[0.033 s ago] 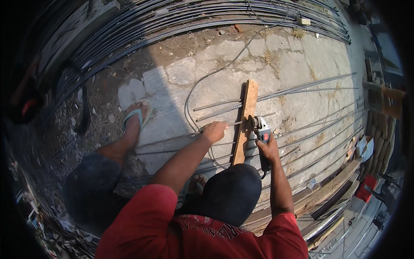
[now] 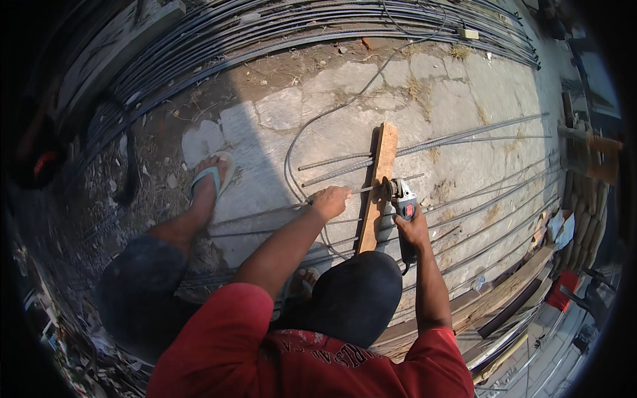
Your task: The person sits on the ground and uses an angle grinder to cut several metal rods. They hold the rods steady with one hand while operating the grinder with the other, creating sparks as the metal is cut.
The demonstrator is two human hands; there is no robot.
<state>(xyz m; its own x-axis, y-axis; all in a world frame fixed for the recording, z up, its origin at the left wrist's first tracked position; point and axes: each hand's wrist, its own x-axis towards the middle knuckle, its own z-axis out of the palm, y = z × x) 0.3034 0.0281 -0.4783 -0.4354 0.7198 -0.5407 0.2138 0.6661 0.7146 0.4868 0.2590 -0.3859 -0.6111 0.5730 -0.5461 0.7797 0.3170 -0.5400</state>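
Observation:
My left hand point(image 2: 331, 201) is closed round a thin steel rebar point(image 2: 363, 190). This bar lies across a wooden plank point(image 2: 380, 169), and its far end sticks out beyond the plank on the right. My right hand point(image 2: 415, 229) grips an angle grinder point(image 2: 407, 206) by its body, just right of the plank. The grinder's dark disc point(image 2: 387, 189) stands over the plank at the bar; whether it touches the bar or spins I cannot make out. Two more rebars point(image 2: 335, 174) rest near the plank's upper part.
Long rebars point(image 2: 491, 196) spread over the cracked concrete to the right. A large bundle of rebars point(image 2: 285, 36) lies along the far side. A dark cable point(image 2: 312, 119) curves across the ground. My sandalled foot point(image 2: 211, 178) is at left. Timber boards point(image 2: 494, 302) lie at lower right.

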